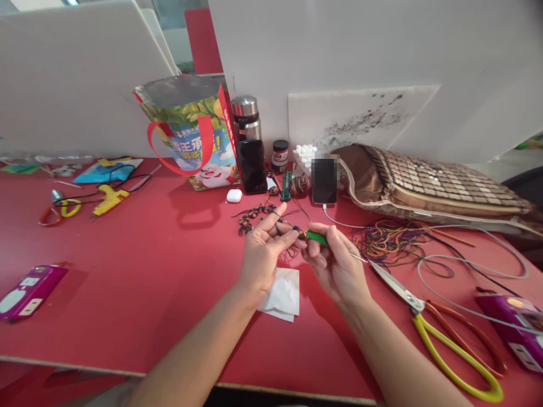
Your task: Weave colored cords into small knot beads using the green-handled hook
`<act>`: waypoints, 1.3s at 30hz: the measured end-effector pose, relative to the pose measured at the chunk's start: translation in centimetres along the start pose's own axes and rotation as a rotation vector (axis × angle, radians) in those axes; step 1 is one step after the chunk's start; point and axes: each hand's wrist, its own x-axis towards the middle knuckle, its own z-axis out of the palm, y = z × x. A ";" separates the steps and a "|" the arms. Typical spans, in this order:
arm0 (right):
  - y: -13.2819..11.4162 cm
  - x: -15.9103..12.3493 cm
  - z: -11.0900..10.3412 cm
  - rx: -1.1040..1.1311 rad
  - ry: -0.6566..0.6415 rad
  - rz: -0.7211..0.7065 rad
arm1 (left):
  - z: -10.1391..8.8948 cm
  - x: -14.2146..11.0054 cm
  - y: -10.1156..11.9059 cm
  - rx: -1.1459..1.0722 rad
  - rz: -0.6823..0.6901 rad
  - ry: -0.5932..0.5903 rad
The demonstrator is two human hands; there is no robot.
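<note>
Scissors: lower right of the frame, the long-bladed scissors [418, 305] lie open-handled on the red table [178, 322], the blades pointing up and left towards the right hand.
Paper: a folded white paper [285, 294] lies just below the hands, lower centre.
Right hand: the right hand [339, 263] is curled closed round a green tool [317, 237]; a thin pale rod [358, 258] shows past its outer side, though whether it belongs to the tool I cannot tell.
Left hand: the left hand [262, 251] has its thumb and fingers nearly closed, pinching the knotted cord [302, 233]; the index finger stands raised.
Knotted cord: centre of the frame, between the two hands; it is at the tool's upper-left end, roughly in line with the handle, which slopes down to the right; the left fingertips are nearer to it.
Loose cords: a tangled heap [384, 240] sits right of the hands; a knotted strand [254, 212] lies beyond the left one.
Behind: two phones [252, 167] [324, 183] stand upright; a printed bag [203, 141] is upper left of centre.
</note>
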 end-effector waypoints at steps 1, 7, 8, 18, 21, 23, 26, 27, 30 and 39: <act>0.1 0.0 0.1 0.021 0.007 0.017 | 0.0 0.0 -0.1 -0.007 0.001 0.005; 0.3 0.2 0.3 0.091 0.026 0.097 | 0.3 -0.2 -0.3 0.025 0.047 0.028; 0.3 0.2 0.3 0.101 0.028 0.111 | 0.3 -0.2 -0.3 0.032 0.051 0.033; 0.2 0.1 0.3 -0.040 -0.015 0.044 | 0.0 0.0 -0.5 0.130 0.071 0.031; 0.5 -0.1 0.2 -0.132 -0.010 -0.042 | 0.1 0.0 -0.7 0.165 0.104 0.030; 0.9 -0.5 0.1 -0.186 0.019 -0.095 | 0.1 0.0 -0.8 0.168 0.112 0.031; 1.6 -1.1 0.1 -0.228 0.055 -0.140 | 0.1 0.1 -1.0 0.121 0.080 0.020; 1.7 -1.2 0.1 -0.227 0.052 -0.149 | 0.0 0.2 -1.0 0.099 0.063 0.012; 1.9 -1.3 0.1 -0.209 0.013 -0.166 | -0.4 0.5 -0.8 0.053 0.022 -0.022; 1.2 -0.5 0.1 -0.124 -0.043 -0.074 | -1.3 1.1 -0.2 0.042 -0.031 -0.017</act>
